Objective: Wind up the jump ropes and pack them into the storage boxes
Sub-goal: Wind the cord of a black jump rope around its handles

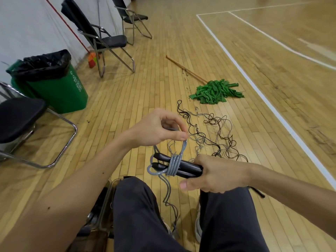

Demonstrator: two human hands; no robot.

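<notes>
Left fingers pinch grey rope; right fingers clamp black handles, lying crosswise, tips leftward.

A wooden gym floor with white court lines runs to a white wall, where black folding chairs and a black-lined green bin stand; a green mop lies nearby

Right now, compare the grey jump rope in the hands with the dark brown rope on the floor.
The grey jump rope is partly wound in neat turns round two black handles; the dark brown rope lies loose and tangled. The left hand pinches the grey rope and the right hand grips its handles; the brown rope lies untouched on the wooden floor. Both are thin cords.
</notes>
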